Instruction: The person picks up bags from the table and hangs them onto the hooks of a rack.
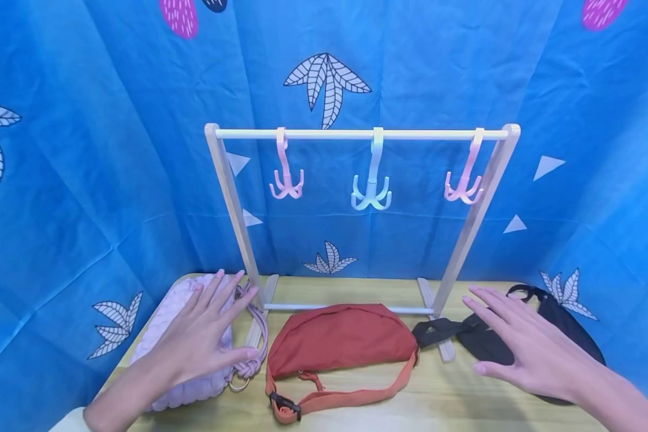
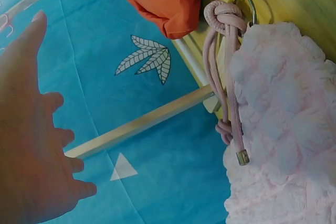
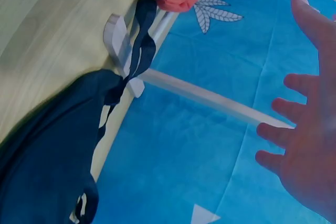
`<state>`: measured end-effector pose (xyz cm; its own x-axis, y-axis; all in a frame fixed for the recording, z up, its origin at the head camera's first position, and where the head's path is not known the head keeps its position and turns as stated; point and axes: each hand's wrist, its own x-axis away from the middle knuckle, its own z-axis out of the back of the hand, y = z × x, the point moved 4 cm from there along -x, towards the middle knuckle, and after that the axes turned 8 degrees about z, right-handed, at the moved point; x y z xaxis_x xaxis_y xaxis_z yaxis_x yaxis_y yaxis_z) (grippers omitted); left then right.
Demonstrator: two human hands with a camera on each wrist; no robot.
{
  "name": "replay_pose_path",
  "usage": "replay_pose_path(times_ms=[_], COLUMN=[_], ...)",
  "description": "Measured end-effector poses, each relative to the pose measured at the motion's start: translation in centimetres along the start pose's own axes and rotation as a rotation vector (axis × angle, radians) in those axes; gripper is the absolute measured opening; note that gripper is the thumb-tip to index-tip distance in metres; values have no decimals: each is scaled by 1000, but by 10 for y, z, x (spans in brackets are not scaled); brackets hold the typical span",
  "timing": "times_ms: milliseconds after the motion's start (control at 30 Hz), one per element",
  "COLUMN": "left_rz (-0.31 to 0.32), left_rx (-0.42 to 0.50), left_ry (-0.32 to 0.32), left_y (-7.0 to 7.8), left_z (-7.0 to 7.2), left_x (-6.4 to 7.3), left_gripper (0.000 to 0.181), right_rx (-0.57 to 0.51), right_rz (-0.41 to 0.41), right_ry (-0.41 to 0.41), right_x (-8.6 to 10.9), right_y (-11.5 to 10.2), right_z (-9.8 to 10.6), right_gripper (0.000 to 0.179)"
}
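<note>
My left hand (image 1: 202, 336) hovers with spread fingers above a puffy lilac bag (image 1: 194, 390), whose knotted cord strap and metal ring show in the left wrist view. On the other side, my right hand (image 1: 534, 348) is held out over a black bag (image 1: 572, 336), fingers extended and holding nothing. Between the hands a rust-red waist bag (image 1: 351, 339) lies on the table, its orange strap (image 1: 356, 397) and black buckle (image 1: 285, 403) toward me. A black strap (image 1: 437, 331) stretches from the black bag to the red one's right end.
Behind the bags stands a wooden rack (image 1: 464, 240). From its top bar (image 1: 329, 134) hang a pink hook (image 1: 286, 174), a light-blue hook (image 1: 374, 174) and another pink hook (image 1: 468, 171). Blue patterned cloth (image 1: 113, 180) encloses the wooden table (image 1: 410, 408) at the back and sides.
</note>
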<state>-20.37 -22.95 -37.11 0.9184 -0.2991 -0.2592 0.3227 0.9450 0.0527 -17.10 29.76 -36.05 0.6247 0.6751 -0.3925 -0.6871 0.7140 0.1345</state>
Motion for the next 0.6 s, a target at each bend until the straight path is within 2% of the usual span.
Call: replay_pose_path(times_ms=[433,600], left_rz=[-55,-86], left_rx=[9,9], left_ry=[44,64], left_y=[11,17], left_z=[-4,-5], left_x=[3,2], left_gripper=[99,97], right_rx=[-4,-20], right_rz=[64,38], right_ry=[27,9], right_x=[-14,-19], right_y=[-12,-17], right_z=[-8,-14], right_gripper=[101,98])
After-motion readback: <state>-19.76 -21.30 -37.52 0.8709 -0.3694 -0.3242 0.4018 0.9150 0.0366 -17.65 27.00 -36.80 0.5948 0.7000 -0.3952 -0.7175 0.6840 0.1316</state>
